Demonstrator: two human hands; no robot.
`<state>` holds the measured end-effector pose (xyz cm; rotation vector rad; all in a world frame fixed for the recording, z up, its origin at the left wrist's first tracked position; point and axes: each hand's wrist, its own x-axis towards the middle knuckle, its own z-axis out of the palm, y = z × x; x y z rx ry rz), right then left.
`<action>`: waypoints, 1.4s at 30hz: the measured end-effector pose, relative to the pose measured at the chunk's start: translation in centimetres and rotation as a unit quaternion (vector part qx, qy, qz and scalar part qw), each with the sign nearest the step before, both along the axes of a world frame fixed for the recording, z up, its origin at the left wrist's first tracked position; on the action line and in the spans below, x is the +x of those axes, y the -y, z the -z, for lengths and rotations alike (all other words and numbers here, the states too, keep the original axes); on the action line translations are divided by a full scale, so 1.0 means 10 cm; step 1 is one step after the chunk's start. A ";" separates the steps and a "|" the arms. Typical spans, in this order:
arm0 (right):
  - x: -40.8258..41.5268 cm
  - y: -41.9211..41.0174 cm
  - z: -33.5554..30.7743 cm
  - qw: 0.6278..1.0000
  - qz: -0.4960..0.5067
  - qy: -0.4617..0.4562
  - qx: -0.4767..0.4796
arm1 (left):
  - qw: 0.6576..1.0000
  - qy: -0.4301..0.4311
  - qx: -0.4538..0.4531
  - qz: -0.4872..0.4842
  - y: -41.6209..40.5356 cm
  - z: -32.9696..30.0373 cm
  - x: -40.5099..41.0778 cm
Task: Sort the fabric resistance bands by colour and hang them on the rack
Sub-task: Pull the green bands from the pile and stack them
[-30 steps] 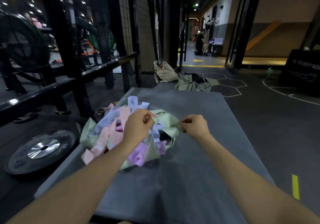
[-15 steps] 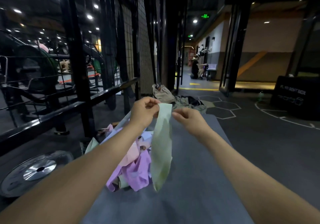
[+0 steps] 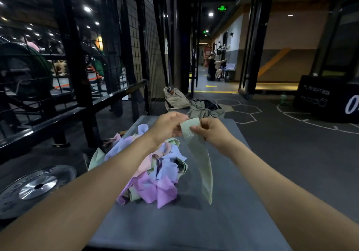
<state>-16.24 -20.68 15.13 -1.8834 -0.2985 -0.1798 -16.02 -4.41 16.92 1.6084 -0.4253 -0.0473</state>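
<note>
A pale green fabric band [image 3: 202,159] hangs in the air above the grey mat, free of the pile. My left hand [image 3: 167,126] pinches its top left edge and my right hand [image 3: 211,132] pinches its top right edge, thumb over a printed number. Below and to the left lies a tangled pile of bands [image 3: 153,173] in purple, lilac-blue, pink and green. A black metal rack [image 3: 77,71] with a horizontal rail [image 3: 108,99] stands to the left, beyond the mat.
The bands lie on a grey padded mat [image 3: 186,223]. A weight plate [image 3: 33,186] lies on the floor at left. Beige bags and clothing [image 3: 194,103] sit past the mat's far edge. A black soft box [image 3: 326,99] stands at right. A person kneels far down the corridor.
Both hands lifted the green band out of the pile and raised it. It now hangs stretched between them, slightly further right than half a second ago.
</note>
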 end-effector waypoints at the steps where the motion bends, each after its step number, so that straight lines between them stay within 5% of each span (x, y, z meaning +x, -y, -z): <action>1: 0.00 0.03 0.01 1.000 0.000 -0.002 -0.010 | 0.998 0.033 0.044 -0.014 0.05 0.03 0.02; 5: -0.06 0.17 0.17 0.999 -0.033 -0.040 0.008 | 0.993 0.080 0.054 -0.070 0.24 0.19 0.10; 17: 0.00 1.02 1.19 0.939 -0.001 -0.199 -0.280 | 0.951 -0.081 -0.078 -0.289 0.19 0.74 0.69; 20: 0.05 1.34 1.31 0.948 0.060 -0.195 -0.243 | 0.939 -0.107 -0.071 -0.319 0.21 0.90 0.84; 24: 0.23 1.67 1.49 0.960 0.159 -0.227 -0.029 | 0.932 -0.108 -0.024 -0.347 0.41 1.19 1.06; 29: 0.65 1.93 1.68 0.915 0.314 -0.221 0.128 | 0.925 -0.104 0.079 -0.357 0.69 1.61 1.47; 35: 1.19 2.18 1.96 0.888 0.411 -0.195 0.067 | 0.903 -0.065 0.218 -0.365 1.01 1.91 1.83; 42: 1.48 2.30 2.15 0.897 0.415 -0.147 -0.037 | 0.860 -0.054 0.389 -0.325 1.16 2.21 2.16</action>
